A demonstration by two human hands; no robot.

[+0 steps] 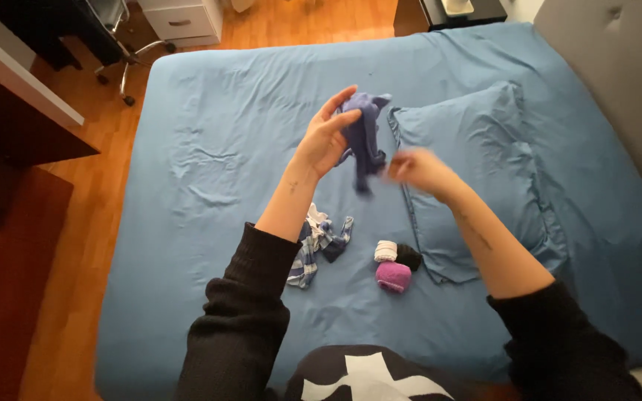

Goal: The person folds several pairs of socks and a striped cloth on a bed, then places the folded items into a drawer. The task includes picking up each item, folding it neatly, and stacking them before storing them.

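Purple-blue sock (363, 134) hangs crumpled between both hands' grip.

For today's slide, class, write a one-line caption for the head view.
Left hand and right hand hold a purple sock above a blue bed sheet.

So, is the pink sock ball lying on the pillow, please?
No, the pink sock ball lies on the blue sheet, just left of the pillow.
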